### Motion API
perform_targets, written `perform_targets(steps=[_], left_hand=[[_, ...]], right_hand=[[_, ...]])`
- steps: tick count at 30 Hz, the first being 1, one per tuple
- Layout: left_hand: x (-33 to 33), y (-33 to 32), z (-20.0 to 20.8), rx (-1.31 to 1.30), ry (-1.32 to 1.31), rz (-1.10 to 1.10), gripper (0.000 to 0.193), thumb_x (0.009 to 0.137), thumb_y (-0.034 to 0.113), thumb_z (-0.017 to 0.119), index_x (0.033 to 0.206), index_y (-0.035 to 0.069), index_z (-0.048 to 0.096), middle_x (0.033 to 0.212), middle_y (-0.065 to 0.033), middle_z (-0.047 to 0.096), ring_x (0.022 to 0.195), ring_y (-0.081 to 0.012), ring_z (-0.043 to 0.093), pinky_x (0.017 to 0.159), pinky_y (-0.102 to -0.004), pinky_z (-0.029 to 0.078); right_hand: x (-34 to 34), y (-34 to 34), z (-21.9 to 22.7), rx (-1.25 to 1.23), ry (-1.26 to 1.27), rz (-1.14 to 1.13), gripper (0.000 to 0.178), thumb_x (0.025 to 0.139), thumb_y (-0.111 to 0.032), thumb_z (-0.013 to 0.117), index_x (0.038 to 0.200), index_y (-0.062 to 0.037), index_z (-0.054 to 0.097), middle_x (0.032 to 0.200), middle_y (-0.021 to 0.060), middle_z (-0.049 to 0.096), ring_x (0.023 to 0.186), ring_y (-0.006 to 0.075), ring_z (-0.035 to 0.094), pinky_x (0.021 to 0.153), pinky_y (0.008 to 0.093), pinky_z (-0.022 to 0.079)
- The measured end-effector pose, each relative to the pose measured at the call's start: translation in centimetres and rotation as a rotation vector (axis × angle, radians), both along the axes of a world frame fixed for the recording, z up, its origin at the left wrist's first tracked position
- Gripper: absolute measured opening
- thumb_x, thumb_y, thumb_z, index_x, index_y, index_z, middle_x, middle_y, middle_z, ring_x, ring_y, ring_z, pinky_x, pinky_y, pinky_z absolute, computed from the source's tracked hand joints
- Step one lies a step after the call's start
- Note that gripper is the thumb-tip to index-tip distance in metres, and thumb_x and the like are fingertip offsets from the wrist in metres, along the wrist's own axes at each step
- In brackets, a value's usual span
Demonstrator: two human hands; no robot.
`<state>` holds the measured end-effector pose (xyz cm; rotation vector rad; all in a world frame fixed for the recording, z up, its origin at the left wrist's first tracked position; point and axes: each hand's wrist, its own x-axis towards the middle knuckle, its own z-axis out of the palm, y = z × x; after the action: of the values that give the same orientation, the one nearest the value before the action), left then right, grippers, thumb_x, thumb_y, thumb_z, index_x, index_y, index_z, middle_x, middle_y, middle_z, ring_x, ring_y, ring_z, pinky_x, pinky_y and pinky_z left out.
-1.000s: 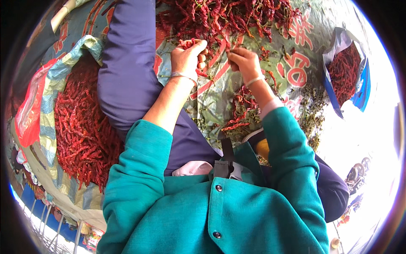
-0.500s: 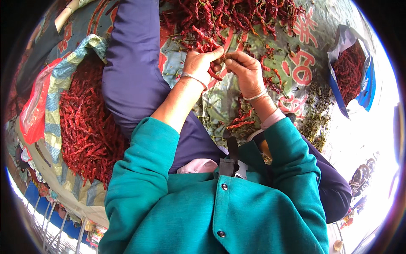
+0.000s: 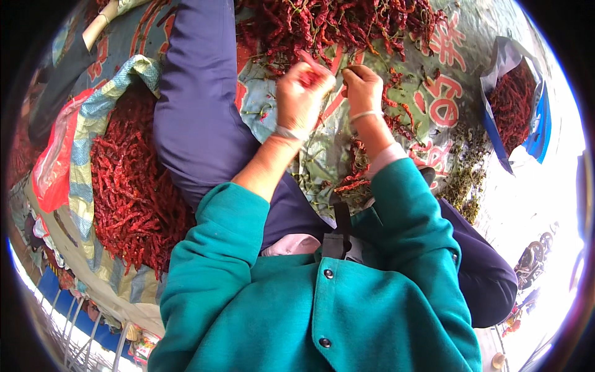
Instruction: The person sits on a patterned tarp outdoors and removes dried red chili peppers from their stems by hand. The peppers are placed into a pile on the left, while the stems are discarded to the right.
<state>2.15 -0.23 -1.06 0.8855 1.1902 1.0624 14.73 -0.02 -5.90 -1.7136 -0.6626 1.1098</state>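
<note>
My left hand (image 3: 302, 96) is closed around a few dried red chillies (image 3: 312, 77), whose ends stick out between thumb and fingers. Just right of it, my right hand (image 3: 364, 90) is pinched, thumb against fingertips; whatever lies in the pinch is too small to name. The two hands are a little apart, above the printed sheet. Beyond them spreads a big heap of dried red chillies (image 3: 347, 22) with some stems among them. Below the hands, loose chillies (image 3: 353, 177) and stem bits lie on the sheet.
At my left stands an open woven sack (image 3: 79, 161) full of red chillies, with a red bag (image 3: 52, 164) beside it. A blue-and-white bag (image 3: 538, 133) of chillies is at the far right. Stem litter (image 3: 468, 180) lies on the right. Another person's arm (image 3: 96, 28) shows at upper left.
My hands have drawn apart from where they met over a chilli. The left has turned, its chillies now showing at the top, and the right has risen slightly.
</note>
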Motion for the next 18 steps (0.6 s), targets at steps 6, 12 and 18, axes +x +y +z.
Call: perform_targets(steps=[6,12,18], left_hand=[[-2.2,2.4,1.3,-0.170,-0.184,0.177,0.008,0.073,-0.001,0.066,0.076,0.003,0.060,0.071,-0.0029,0.062,0.057,-0.0097,0.055,0.052,-0.0218,0.044],[-2.5,2.3,-1.0,-0.311,-0.281,0.201,0.020,0.076,-0.006,0.056,0.095,-0.001,0.057,0.082,-0.0124,0.063,0.064,-0.0189,0.059,0.047,-0.0260,0.044],[-2.0,1.6,-1.9,-0.409,-0.143,0.096,0.020,0.073,-0.001,0.066,0.092,0.001,0.060,0.076,-0.0085,0.062,0.057,-0.0159,0.056,0.044,-0.0263,0.042]], right_hand=[[2.9,0.0,1.6,-0.052,-0.906,1.232,0.017,0.077,-0.026,0.062,0.081,-0.0097,0.066,0.076,0.0109,0.064,0.070,0.0275,0.063,0.065,0.0378,0.050],[1.5,2.9,-1.4,0.081,-1.108,0.581,0.023,0.073,-0.026,0.065,0.087,-0.0071,0.064,0.083,0.0128,0.062,0.075,0.0325,0.061,0.068,0.0366,0.049],[2.4,0.3,-1.5,-0.022,-0.609,0.470,0.017,0.070,-0.015,0.067,0.083,-0.0040,0.064,0.082,0.0125,0.064,0.069,0.0224,0.063,0.064,0.0307,0.049]])
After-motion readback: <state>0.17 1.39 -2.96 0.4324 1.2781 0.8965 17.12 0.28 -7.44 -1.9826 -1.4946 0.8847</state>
